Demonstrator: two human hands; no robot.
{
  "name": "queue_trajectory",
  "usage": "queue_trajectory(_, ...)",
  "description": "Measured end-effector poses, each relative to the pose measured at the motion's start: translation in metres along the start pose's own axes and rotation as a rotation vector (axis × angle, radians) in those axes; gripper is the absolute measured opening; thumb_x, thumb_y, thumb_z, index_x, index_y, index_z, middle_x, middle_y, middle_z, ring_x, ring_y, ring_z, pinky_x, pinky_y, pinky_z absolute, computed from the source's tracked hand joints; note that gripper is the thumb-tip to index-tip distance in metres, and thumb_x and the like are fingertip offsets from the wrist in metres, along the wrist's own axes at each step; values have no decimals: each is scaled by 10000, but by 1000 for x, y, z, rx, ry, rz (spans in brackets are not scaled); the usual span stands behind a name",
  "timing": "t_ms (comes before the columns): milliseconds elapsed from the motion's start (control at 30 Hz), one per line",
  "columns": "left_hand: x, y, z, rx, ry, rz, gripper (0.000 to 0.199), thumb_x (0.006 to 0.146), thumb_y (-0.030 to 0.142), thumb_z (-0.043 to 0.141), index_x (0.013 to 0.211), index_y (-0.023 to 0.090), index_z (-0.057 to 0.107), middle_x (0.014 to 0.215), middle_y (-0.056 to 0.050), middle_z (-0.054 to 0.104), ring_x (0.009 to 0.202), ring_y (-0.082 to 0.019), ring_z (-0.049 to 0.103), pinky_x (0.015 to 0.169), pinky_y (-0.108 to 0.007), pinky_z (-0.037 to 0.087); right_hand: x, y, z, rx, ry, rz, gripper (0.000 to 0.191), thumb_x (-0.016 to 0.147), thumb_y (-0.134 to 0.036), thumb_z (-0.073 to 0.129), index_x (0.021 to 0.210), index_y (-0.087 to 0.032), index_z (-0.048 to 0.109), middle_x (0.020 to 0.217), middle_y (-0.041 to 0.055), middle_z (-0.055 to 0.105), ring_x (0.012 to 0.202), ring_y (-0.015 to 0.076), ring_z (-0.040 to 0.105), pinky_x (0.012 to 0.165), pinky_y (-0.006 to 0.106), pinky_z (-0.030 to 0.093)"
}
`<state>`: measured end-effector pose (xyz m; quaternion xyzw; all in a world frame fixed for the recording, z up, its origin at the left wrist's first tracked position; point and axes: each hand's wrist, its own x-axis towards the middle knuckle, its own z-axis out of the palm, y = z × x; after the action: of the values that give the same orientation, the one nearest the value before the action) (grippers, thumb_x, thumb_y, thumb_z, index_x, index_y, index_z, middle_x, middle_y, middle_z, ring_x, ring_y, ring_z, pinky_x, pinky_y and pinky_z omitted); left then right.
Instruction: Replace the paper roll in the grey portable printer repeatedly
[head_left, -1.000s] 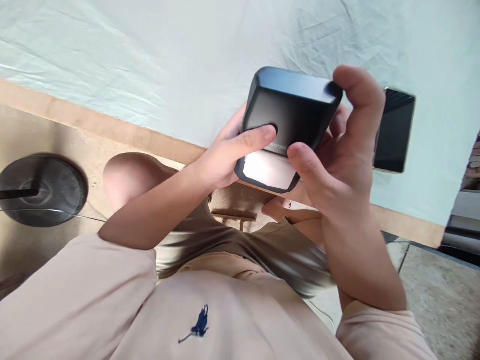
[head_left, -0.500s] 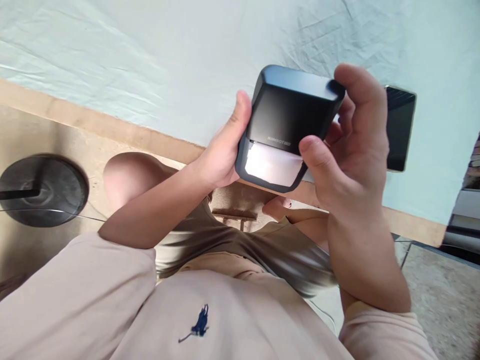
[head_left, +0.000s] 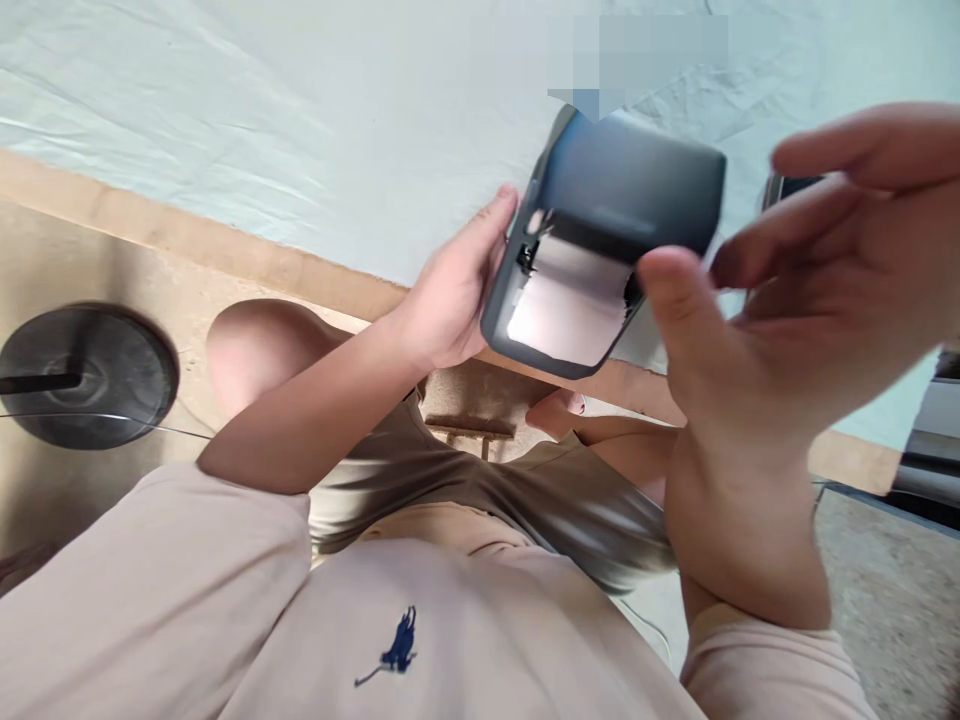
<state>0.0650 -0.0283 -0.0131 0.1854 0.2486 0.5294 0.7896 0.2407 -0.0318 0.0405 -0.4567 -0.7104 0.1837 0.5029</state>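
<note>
A dark label printer [head_left: 637, 180] is held up over the near edge of the cloth-covered table. Its lid is tilted up, and a white paper roll [head_left: 574, 305] shows inside the lower part. My left hand [head_left: 465, 280] grips the printer's left side, its thumb pointing up along the edge and its other fingers hidden beneath. On the right, my right hand [head_left: 810, 260] is spread with its fingers apart. Its thumb tip is close to the printer's right side; whether it touches cannot be made out.
A pale green cloth [head_left: 337, 120] covers the table. A phone [head_left: 787, 190] lies partly hidden behind my right hand. On the floor at the left is a round black base [head_left: 112, 400] with a thin cable across it. My crossed legs are below the table edge.
The printer's lid has lifted, uncovering more of the paper roll. My right hand has moved right and opened away from the printer. My left hand still holds it, shifted slightly right.
</note>
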Motion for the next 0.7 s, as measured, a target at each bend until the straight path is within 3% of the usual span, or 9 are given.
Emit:
queue_trajectory(67, -1, -1, 0, 67, -82, -35, 450, 1106, 524, 524, 1082, 150, 772, 1028, -112, 836, 1320, -351, 761, 1019, -435, 673, 0, -6, 6, 20, 179, -18, 127, 915, -342, 793, 1016, -306, 724, 1081, 32, 641, 730, 160, 510, 582, 351, 454)
queue_trajectory(167, -3, 0, 1, 168, -64, 5, 462, 1116, 513, 504, 1065, 156, 792, 1017, -86, 833, 1212, -319, 802, 948, -387, 666, 2, -12, 8, 44, 212, 27, 20, 988, -305, 694, 1006, -312, 701, 1080, 29, 653, 851, 195, 676, 697, 381, 568)
queue_trajectory(233, -4, 1, 3, 180, -43, 17, 390, 1124, 439, 524, 1036, 161, 782, 1009, -62, 830, 1127, -269, 815, 933, -342, 650, 4, -13, 2, -15, 127, -22, 38, 987, -273, 680, 1000, -302, 702, 1046, 25, 688, 841, 203, 707, 683, 398, 559)
queue_trajectory(367, -8, 0, 10, 191, -20, 53, 305, 1108, 381, 577, 981, 194, 782, 873, -5, 768, 860, -144, 769, 753, -228, 579, 9, -1, -15, -354, -313, -41, 148, 930, -232, 718, 1062, -290, 750, 999, 20, 790, 765, 222, 680, 711, 447, 548)
queue_trajectory(433, -10, -1, 13, 230, 34, 76, 301, 1097, 402, 597, 992, 197, 790, 889, -8, 759, 863, -138, 750, 747, -224, 550, 10, 7, -19, -430, -439, -6, 266, 882, -252, 766, 1144, -290, 773, 954, 24, 796, 775, 254, 704, 759, 472, 585)
queue_trajectory(567, -13, 0, 10, 318, -6, 53, 274, 1085, 444, 651, 1117, 214, 798, 1152, -27, 796, 1146, -183, 748, 927, -234, 553, 11, 13, -20, -426, -467, 26, 421, 781, -267, 834, 1198, -284, 782, 885, 3, 787, 639, 211, 630, 711, 448, 601)
queue_trajectory(700, -10, -2, 5, 248, -26, 42, 280, 1109, 439, 608, 1056, 240, 797, 1025, 5, 803, 1016, -167, 785, 820, -229, 585, 9, -3, -31, -235, -419, 68, 379, 770, -259, 859, 1141, -306, 797, 953, -3, 799, 544, 144, 550, 588, 397, 565)
